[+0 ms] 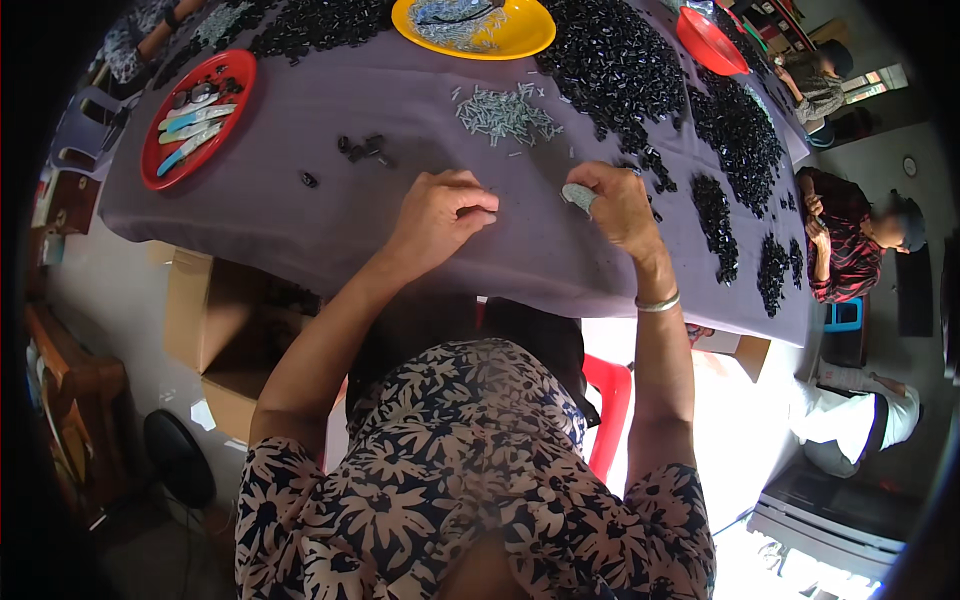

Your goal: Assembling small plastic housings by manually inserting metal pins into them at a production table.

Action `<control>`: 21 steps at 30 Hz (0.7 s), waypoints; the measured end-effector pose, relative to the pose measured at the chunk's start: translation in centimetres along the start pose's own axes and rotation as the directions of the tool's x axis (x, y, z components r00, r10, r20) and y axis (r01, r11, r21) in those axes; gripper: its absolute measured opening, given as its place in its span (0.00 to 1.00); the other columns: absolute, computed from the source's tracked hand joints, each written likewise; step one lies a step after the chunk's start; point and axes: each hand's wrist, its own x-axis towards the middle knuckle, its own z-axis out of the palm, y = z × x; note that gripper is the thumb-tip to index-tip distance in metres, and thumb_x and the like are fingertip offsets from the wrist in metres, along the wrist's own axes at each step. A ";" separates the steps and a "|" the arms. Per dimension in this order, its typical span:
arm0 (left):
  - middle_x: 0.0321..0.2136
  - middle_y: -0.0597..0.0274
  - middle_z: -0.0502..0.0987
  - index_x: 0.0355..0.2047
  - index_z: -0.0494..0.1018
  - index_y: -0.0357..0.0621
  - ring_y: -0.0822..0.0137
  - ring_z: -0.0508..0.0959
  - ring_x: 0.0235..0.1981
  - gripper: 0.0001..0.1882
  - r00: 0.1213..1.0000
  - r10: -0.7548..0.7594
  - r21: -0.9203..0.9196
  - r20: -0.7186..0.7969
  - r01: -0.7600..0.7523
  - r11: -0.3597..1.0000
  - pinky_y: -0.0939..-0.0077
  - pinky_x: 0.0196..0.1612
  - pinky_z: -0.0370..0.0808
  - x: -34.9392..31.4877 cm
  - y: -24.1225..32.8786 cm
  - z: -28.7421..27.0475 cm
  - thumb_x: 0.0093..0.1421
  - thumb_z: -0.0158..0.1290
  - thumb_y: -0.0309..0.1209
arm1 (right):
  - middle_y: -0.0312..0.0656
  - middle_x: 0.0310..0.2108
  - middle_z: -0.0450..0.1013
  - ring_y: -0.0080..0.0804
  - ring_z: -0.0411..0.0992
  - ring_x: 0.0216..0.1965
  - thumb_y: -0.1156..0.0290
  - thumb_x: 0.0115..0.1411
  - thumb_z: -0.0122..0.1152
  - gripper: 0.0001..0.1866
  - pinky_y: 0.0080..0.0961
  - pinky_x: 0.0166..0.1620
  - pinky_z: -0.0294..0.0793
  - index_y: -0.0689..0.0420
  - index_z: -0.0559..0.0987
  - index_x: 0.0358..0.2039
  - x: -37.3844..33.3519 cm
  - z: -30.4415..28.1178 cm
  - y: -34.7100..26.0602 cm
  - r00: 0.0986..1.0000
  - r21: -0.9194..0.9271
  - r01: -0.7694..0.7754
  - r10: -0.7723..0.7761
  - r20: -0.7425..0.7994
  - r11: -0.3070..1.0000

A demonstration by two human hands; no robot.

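My left hand (440, 218) is above the near part of the purple-grey tablecloth (400, 100), thumb and fingertips pressed together. Whatever it may pinch is too small to make out. To its right, my right hand (622, 212) has its fingers curled in. A pale grey, speckled oval (578, 197) shows at its thumb; I cannot tell whether it is held or covers the thumb. Beyond the hands lies a loose heap of small whitish-grey sticks (505, 115). Several small black pieces (365, 150) lie beyond my left hand, with another black piece (308, 179) nearer the edge.
A red tray (152, 165) with several blue-and-white-handled tools stands at the left. A yellow plate (480, 52) of pale pieces is at the far side. Big heaps of black pieces (620, 75) and a red bowl (712, 42) lie right. Other people sit around the table.
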 end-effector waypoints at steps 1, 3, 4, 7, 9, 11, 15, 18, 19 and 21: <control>0.28 0.66 0.77 0.31 0.80 0.43 0.65 0.76 0.29 0.08 0.999 0.054 0.120 0.003 -0.054 0.991 0.71 0.36 0.69 0.0 0.0 0.0 0.48 0.64 0.25 | 0.46 0.26 0.79 0.29 0.77 0.27 0.80 0.52 0.64 0.07 0.26 0.33 0.74 0.62 0.81 0.34 0.4 0.0 0.4 0.997 -0.041 -0.018 0.020 0.070 0.999; 0.28 0.68 0.77 0.30 0.81 0.45 0.65 0.75 0.30 0.08 0.999 0.035 0.120 0.005 -0.035 0.992 0.71 0.39 0.68 0.0 0.0 0.1 0.47 0.64 0.27 | 0.46 0.25 0.78 0.31 0.76 0.26 0.80 0.50 0.64 0.08 0.27 0.33 0.74 0.62 0.82 0.33 1.0 0.1 0.2 0.993 -0.036 -0.034 0.038 0.116 0.999; 0.28 0.69 0.77 0.30 0.81 0.47 0.65 0.75 0.32 0.08 1.000 0.021 0.118 0.011 -0.022 0.993 0.70 0.42 0.66 0.0 -0.1 0.2 0.46 0.65 0.28 | 0.43 0.23 0.77 0.26 0.73 0.25 0.78 0.50 0.65 0.07 0.25 0.31 0.72 0.62 0.82 0.32 1.5 0.1 0.4 0.987 -0.091 -0.041 0.054 0.153 0.995; 0.28 0.70 0.77 0.28 0.81 0.47 0.66 0.74 0.34 0.07 0.997 -0.055 0.058 0.058 0.051 0.997 0.71 0.45 0.64 0.3 -0.6 0.2 0.46 0.65 0.29 | 0.39 0.20 0.75 0.22 0.70 0.23 0.76 0.50 0.65 0.06 0.24 0.28 0.70 0.61 0.82 0.30 2.5 -0.2 0.7 0.968 -0.203 -0.033 0.082 0.239 0.979; 0.28 0.70 0.77 0.27 0.81 0.47 0.67 0.74 0.36 0.07 0.995 -0.084 0.085 0.056 0.079 0.993 0.69 0.46 0.63 0.4 -0.2 0.1 0.46 0.65 0.30 | 0.39 0.19 0.74 0.22 0.70 0.22 0.76 0.50 0.64 0.06 0.24 0.28 0.69 0.61 0.82 0.29 3.0 -0.1 -0.2 0.952 -0.258 -0.011 0.089 0.292 0.966; 0.28 0.70 0.77 0.27 0.82 0.47 0.67 0.74 0.37 0.07 0.993 -0.111 0.107 0.051 0.105 0.989 0.68 0.48 0.62 0.4 0.0 0.0 0.46 0.66 0.31 | 0.36 0.17 0.72 0.19 0.69 0.22 0.76 0.49 0.62 0.06 0.21 0.27 0.69 0.62 0.81 0.29 3.0 0.0 -1.2 0.935 -0.221 -0.082 0.152 0.320 0.972; 0.29 0.70 0.76 0.28 0.82 0.49 0.67 0.73 0.39 0.08 0.984 -0.155 0.127 0.083 0.144 0.981 0.67 0.52 0.59 0.5 0.0 -0.3 0.45 0.65 0.33 | 0.28 0.25 0.74 0.14 0.69 0.26 0.78 0.57 0.61 0.05 0.14 0.28 0.67 0.61 0.80 0.35 1.0 3.6 -1.7 0.957 0.430 -0.045 -0.085 0.277 0.902; 0.30 0.70 0.76 0.27 0.82 0.49 0.67 0.73 0.40 0.08 0.985 -0.158 0.117 0.067 0.149 0.982 0.64 0.52 0.58 0.4 0.0 0.0 0.45 0.65 0.34 | 0.27 0.30 0.74 0.15 0.70 0.29 0.79 0.61 0.60 0.04 0.13 0.33 0.68 0.61 0.79 0.37 0.0 5.7 -1.3 0.972 0.437 -0.001 -0.101 0.210 0.899; 0.30 0.69 0.77 0.26 0.82 0.50 0.66 0.73 0.40 0.08 0.988 -0.145 0.113 0.045 0.139 0.984 0.62 0.52 0.59 0.3 0.0 0.1 0.45 0.65 0.35 | 0.27 0.30 0.75 0.15 0.70 0.30 0.79 0.61 0.60 0.04 0.13 0.35 0.69 0.61 0.79 0.37 -0.3 6.4 -1.0 0.982 0.449 0.074 -0.144 0.123 0.890; 0.29 0.70 0.76 0.26 0.82 0.49 0.67 0.73 0.39 0.07 0.988 -0.145 0.114 0.053 0.138 0.984 0.63 0.52 0.58 0.3 -0.1 0.0 0.45 0.65 0.34 | 0.30 0.33 0.74 0.17 0.70 0.33 0.80 0.60 0.61 0.05 0.14 0.39 0.69 0.61 0.78 0.37 -0.6 6.9 -1.0 0.985 0.488 0.045 -0.121 0.125 0.872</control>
